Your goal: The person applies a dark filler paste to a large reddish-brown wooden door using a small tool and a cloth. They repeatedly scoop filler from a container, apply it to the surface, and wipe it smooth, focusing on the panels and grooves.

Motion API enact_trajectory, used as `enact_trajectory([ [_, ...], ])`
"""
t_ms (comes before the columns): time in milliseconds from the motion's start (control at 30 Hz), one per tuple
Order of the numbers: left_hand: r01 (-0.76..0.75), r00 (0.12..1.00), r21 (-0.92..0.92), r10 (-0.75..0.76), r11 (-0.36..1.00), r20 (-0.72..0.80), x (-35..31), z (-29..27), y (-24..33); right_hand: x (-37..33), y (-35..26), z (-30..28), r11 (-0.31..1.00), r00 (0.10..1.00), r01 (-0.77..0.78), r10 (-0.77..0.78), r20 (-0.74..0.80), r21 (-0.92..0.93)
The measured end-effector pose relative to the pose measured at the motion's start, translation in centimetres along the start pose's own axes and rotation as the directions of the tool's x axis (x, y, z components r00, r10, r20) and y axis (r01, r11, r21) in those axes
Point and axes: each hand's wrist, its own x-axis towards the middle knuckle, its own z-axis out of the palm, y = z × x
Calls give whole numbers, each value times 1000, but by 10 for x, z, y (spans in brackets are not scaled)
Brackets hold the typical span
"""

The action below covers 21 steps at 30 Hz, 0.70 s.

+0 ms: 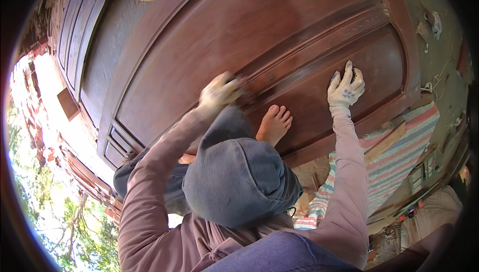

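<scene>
Dusty ground (439, 62) lay around a big reddish-brown wooden door (259, 27) set flat, a striped cloth (399, 152) under its near corner. Head view: your left hand (219, 92), gloved and blurred, was bent at the wrist and closed on a dark pad (244, 95) against the panel groove. Your right hand (345, 88), gloved, lay flat on the lower panel, fingers spread, arm straight. Your bare foot (274, 122) rested on the door between both hands.
</scene>
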Motion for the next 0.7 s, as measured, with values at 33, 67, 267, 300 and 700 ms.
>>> enact_trajectory([
  [33,-36,997,-6,35,999,-75,49,3,34,1,0,0,1000,1000,-7,7,-3,-6],
  [67,-123,985,9,123,992,-125,92,3,56,1,-4,-2,1000,1000,-7,7,-1,5],
  [267,-71,979,-88,53,994,-199,137,9,89,0,-2,1,1000,999,-26,26,38,-5],
  [300,10,995,-78,-17,997,-97,97,7,70,-1,1,1,1000,1000,-13,13,16,16],
  [700,-102,984,-115,83,988,-160,169,8,105,4,-4,-12,997,998,-67,67,3,46],
])
